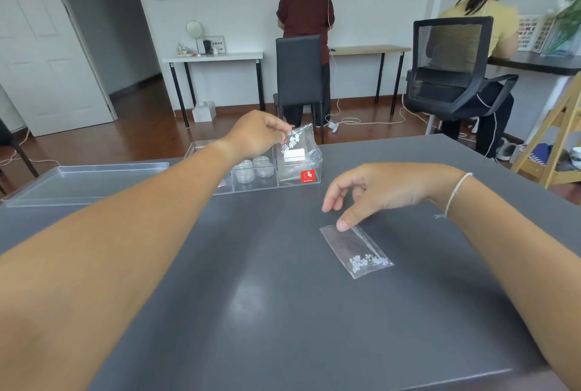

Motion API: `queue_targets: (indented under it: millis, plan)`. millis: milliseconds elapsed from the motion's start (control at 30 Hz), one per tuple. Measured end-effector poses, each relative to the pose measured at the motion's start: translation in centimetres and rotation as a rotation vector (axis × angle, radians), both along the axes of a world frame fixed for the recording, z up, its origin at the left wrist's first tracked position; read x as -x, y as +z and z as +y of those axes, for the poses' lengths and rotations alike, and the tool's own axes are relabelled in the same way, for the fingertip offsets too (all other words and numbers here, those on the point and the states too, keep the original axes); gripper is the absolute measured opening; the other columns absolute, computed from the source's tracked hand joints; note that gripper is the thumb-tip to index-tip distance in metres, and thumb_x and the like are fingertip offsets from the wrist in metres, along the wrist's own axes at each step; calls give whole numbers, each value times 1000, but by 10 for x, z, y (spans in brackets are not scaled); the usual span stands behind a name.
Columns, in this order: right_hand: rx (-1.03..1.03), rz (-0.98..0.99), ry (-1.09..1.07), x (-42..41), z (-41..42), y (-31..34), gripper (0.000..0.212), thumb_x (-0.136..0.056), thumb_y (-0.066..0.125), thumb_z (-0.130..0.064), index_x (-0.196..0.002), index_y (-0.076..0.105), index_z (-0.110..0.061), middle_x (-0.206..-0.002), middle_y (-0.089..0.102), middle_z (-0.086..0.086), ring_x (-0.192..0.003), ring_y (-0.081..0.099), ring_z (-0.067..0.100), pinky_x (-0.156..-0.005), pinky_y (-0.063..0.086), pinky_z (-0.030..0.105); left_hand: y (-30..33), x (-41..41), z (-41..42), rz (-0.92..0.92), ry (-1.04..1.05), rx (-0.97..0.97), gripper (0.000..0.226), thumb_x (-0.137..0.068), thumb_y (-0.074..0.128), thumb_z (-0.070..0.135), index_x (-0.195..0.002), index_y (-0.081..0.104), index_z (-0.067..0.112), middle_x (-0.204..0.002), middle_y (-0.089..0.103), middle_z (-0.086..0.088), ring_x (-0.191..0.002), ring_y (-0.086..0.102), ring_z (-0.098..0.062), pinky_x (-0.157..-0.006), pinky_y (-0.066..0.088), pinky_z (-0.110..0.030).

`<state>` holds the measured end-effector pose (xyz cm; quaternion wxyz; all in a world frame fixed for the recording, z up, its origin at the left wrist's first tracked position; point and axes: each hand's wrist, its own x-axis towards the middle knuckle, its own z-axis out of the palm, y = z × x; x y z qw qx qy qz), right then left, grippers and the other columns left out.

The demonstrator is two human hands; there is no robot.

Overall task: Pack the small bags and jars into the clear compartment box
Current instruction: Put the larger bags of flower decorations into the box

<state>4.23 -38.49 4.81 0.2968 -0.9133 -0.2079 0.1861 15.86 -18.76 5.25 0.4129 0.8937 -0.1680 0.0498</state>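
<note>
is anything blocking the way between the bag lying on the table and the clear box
Nothing visible does. The bag lies flat under the right hand, with only bare dark table between it and the open-topped compartment box.

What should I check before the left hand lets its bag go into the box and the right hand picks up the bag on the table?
1. Left hand pinching small bag by its top: ok.
2. That bag over the right-end compartment of the clear compartment box: ok.
3. Room left in that compartment: cannot tell.
4. Box lid off, lying left of the box: ok.
5. Right hand thumb on the top edge of the bag on the table, grip not closed: not ok.
6. Jars already in the middle compartment: ok.
</note>
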Motion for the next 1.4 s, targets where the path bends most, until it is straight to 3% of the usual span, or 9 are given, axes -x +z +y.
queue_targets:
  millis: [200, 267, 333, 500, 633, 767, 900, 1033, 1400]
  plan:
    - [53, -12, 63, 2, 8, -7, 31, -65, 77, -37, -92, 63, -38, -97, 52, -14, -52, 49, -16, -46, 31, -3, -4, 5, 8, -82, 33, -49, 26, -86, 57, 15, -110, 65, 13, -118, 64, -6, -101, 58, -16, -93, 42, -23]
    - [51, -9, 78, 3, 12, -8, 31, -65, 77, -35, -93, 62, -36, -94, 51, -12, -50, 49, -15, -46, 31, -2, -4, 8, 14, -124, 44, -64, 26, -86, 56, 16, -110, 65, 14, -121, 63, -5, -104, 60, -19, -100, 42, -28]
    - [51, -2, 99, 4, 16, -8, 29, -67, 77, -30, -92, 62, -34, -90, 51, -10, -48, 48, -12, -44, 31, 0, -2, 12, 23, -170, 57, -77, 25, -86, 56, 18, -109, 66, 17, -120, 63, -5, -109, 58, -21, -103, 40, -32]
    - [59, -14, 112, 7, 22, -8, 22, -69, 76, -25, -82, 61, -31, -82, 53, -8, -44, 46, -7, -43, 30, 2, -2, 26, 59, -279, 92, -123, 25, -86, 56, 21, -109, 66, 22, -107, 54, 5, -100, 48, -8, -93, 31, -20]
    - [65, -19, 98, 8, 24, -8, 20, -69, 76, -23, -79, 59, -30, -81, 52, -7, -45, 46, -7, -44, 31, 3, -9, 41, 92, -324, 178, -162, 26, -85, 56, 18, -109, 66, 18, -107, 57, -1, -92, 52, -16, -93, 36, -25]
    - [45, -21, 92, 8, 26, -9, 20, -74, 72, -17, -75, 57, -30, -77, 54, -10, -47, 48, -9, -46, 33, 1, -20, 51, 114, -326, 261, -174, 25, -86, 56, 18, -108, 67, 15, -115, 60, -9, -107, 53, -23, -102, 34, -31]
    - [-12, -15, 66, 6, 27, -8, 18, -79, 66, -12, -71, 58, -25, -60, 61, -18, -48, 51, -8, -49, 34, 1, -29, 53, 123, -276, 288, -118, 25, -86, 56, 26, -107, 67, 18, -120, 60, -3, -113, 52, -17, -96, 32, -23]
    - [-118, -58, 16, 2, 23, -3, 16, -79, 65, -11, -72, 60, -24, -69, 62, -13, -59, 54, -7, -60, 39, 3, -34, 51, 126, -254, 295, -94, 28, -88, 54, 30, -108, 67, 16, -124, 61, -4, -117, 50, -15, -95, 27, -15]
    - [-565, -398, -383, -28, 25, 31, 15, -79, 64, -8, -72, 61, -20, -57, 66, -9, -42, 47, -3, -43, 37, 7, -41, 52, 130, -206, 257, -16, 36, -88, 52, 34, -118, 60, 17, -133, 56, -1, -124, 47, -14, -99, 27, -18]
